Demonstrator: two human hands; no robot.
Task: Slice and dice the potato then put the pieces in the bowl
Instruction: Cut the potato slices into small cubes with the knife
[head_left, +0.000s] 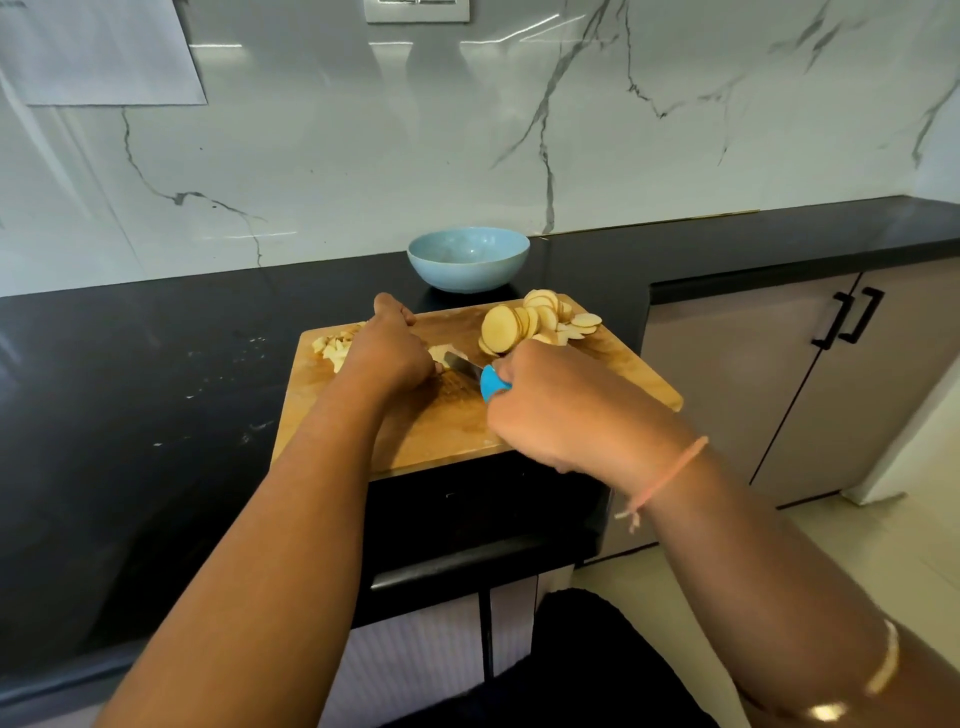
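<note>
The right hand (550, 410) grips the knife (491, 384), the left hand (389, 351) clamps a potato stack (441, 354); short, even cuts seem safest here

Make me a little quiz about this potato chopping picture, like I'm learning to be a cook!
1. True or false: the blue bowl already holds potato pieces.
2. Which hand grips the blue-handled knife? A) left B) right
3. Fill in: the round potato slices lie on the wooden cutting ____.

Key:
1. False, the bowl looks empty.
2. B, the right hand.
3. board
</note>
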